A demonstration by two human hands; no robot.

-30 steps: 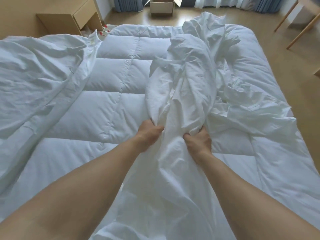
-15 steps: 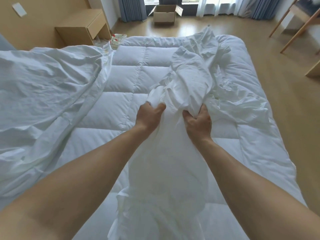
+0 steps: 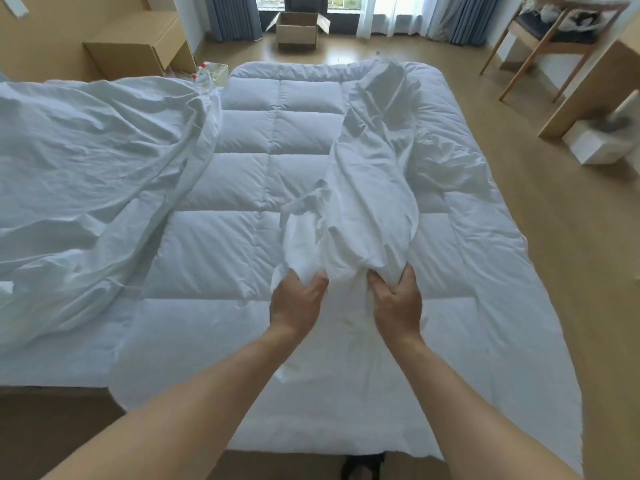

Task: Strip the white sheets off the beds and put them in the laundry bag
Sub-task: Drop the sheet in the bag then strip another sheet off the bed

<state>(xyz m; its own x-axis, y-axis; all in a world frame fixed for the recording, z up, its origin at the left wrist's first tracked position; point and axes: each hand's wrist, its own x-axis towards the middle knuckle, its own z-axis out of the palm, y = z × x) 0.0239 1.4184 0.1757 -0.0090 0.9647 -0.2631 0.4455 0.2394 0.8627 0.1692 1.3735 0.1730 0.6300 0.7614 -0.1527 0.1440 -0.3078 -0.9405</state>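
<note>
White sheet (image 3: 367,188) | L hand (image 3: 298,303) grips near end | R hand (image 3: 398,306) grips alongside

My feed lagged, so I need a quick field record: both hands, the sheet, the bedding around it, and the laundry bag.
left hand: grips the near end of the white sheet
right hand: grips the same sheet, beside the left
white sheet: bunched in a long ridge lying along the quilted pad
left side: crumpled bedding, untouched by either hand
laundry bag: not in view
far floor: open cardboard box by the window
</note>
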